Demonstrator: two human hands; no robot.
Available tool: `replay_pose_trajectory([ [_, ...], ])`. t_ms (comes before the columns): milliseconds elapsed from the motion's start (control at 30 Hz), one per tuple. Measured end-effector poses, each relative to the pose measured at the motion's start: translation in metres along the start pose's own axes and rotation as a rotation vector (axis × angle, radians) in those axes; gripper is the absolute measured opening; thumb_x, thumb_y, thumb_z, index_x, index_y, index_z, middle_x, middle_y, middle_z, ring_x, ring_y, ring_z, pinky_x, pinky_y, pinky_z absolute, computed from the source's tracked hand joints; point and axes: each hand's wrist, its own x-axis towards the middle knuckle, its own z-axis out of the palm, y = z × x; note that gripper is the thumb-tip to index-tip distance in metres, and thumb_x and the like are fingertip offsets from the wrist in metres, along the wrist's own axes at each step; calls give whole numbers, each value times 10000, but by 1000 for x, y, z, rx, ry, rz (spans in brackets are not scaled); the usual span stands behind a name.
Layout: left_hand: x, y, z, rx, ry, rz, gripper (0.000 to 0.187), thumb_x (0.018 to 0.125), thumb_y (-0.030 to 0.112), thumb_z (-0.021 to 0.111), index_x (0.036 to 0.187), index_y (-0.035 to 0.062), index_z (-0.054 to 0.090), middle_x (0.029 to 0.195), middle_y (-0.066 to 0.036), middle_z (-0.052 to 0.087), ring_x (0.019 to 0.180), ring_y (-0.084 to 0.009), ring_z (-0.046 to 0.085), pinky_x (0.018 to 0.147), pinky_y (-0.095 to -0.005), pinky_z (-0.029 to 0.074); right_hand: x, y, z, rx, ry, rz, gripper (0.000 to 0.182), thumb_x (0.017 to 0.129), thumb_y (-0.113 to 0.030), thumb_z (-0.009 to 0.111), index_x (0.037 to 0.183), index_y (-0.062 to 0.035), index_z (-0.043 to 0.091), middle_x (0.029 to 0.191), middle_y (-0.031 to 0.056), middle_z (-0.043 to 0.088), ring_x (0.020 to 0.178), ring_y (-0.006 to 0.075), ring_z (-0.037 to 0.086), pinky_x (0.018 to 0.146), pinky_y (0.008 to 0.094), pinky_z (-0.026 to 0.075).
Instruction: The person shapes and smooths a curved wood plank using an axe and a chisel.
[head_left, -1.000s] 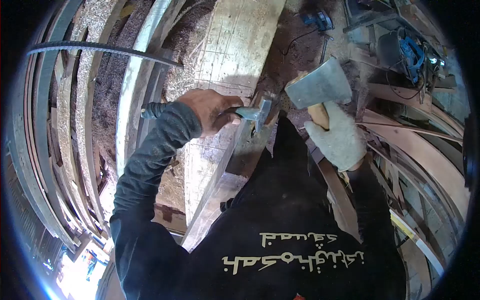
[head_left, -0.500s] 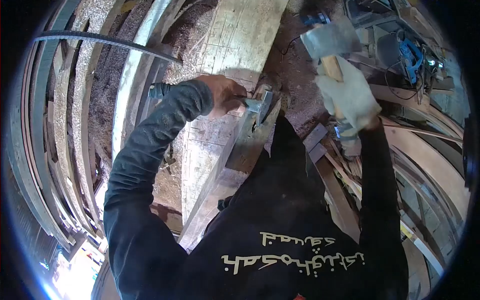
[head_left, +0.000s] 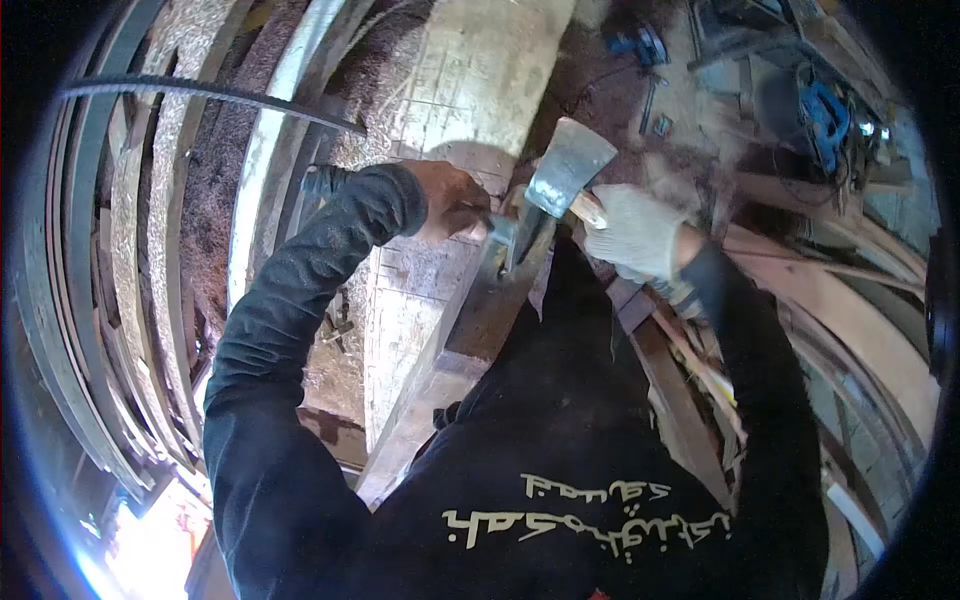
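My bare left hand is closed around the handle of a hammer. Its metal head rests against the notched upper end of a squared timber. Behind my left wrist, the dark grip end of the handle sticks out. In a white work glove, my right hand grips the short visible part of an axe's wooden handle. The broad steel axe head overlaps the top of the hammer head in this view. The timber slants down toward my body and lies over a wide, marked beam.
Long curved planks stand in rows at the left, with wood shavings between them. A thin ribbed bar crosses them. A blue power tool lies far right, and more boards are stacked beside my right arm.
The axe has swung down and left from its raised place, bringing my right hand close to the hammer. My left hand has stayed nearly in place on the hammer.
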Motion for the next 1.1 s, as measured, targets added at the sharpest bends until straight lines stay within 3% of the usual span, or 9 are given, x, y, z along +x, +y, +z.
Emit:
replay_pose_trajectory([
  [67,-4,8,1,-34,-34,-41,281,1034,243,673,1280,123,737,983,-165,784,880,-311,757,837,-448,583,-8,-40,-20,389,47,-77,156,923,-175,724,986,-75,622,710,54,597,566,147,623,474,321,480],
  [133,-18,15,-3,-117,-35,-131,279,1040,221,681,1281,86,721,942,-146,778,841,-271,749,796,-428,581,8,-77,-87,793,-402,838,143,924,-151,700,959,-67,590,690,61,584,474,173,566,435,341,444],
  [233,-46,0,23,-419,377,23,332,1047,253,693,1275,12,695,888,-129,750,788,-243,724,775,-409,581,-8,-68,-100,861,-232,916,319,935,-249,720,1178,-70,614,813,170,692,650,306,707,671,478,597],
  [367,-102,20,70,-466,634,-376,458,917,376,867,1158,35,678,775,-82,687,672,-187,664,667,-363,566,-28,-125,-85,391,55,759,355,936,-287,735,1181,-72,597,877,268,697,814,482,721,713,545,587],
  [667,-123,81,265,-922,966,-531,638,757,350,1007,1189,19,675,997,-98,776,867,-136,676,810,-330,557,-22,-178,-53,444,-254,633,403,927,-290,739,1233,-52,630,980,268,731,896,516,701,758,575,566],
  [800,-116,91,276,-1080,1085,-477,550,794,275,987,1177,24,683,1114,-130,811,971,-127,731,863,-331,577,-14,-175,-91,468,348,553,275,944,-288,748,1089,-78,644,767,134,691,689,343,712,687,482,575],
  [833,-119,94,279,-1082,1087,-476,550,794,275,987,1177,24,683,1114,-130,811,971,-127,731,863,-331,577,-6,-184,-99,700,373,919,287,926,-281,768,1097,-79,657,793,102,678,731,298,708,682,460,578],
  [967,-110,95,282,-929,1041,-555,511,781,303,990,1110,42,698,892,-129,785,772,-199,730,751,-349,579,-43,-179,-17,332,83,582,332,891,-288,764,1102,-54,660,983,239,728,900,435,733,740,539,590],
  [1100,-97,111,254,-828,1055,-632,473,814,309,965,1077,43,675,862,-151,765,736,-258,728,713,-375,575,-51,-187,-28,429,-221,751,385,902,-339,755,1164,-73,660,1037,282,728,1006,491,713,832,558,583],
])
